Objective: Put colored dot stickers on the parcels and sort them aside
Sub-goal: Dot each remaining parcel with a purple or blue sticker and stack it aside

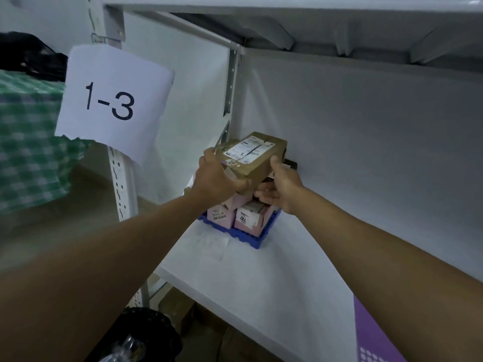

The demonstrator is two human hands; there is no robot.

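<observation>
We're at a white shelf point(261, 270), smooth and flat; a purple sheet point(371, 333) with white dots sits lower right. Mid-frame, a blue plastic tray point(251, 239) holds pink boxes point(247, 218); one label reads "110" upside down. Our left hand point(214, 178) grips the brown cardboard parcel's point(251, 158) near-left corner, fingers curled; right hand point(281, 186) cups its right end, thumb up. The parcel is tilted, atop the pink stack, white shipping label up. Paper sign point(112, 100) upper left reads "1-3". Green checked cloth point(28, 142) far left.
</observation>
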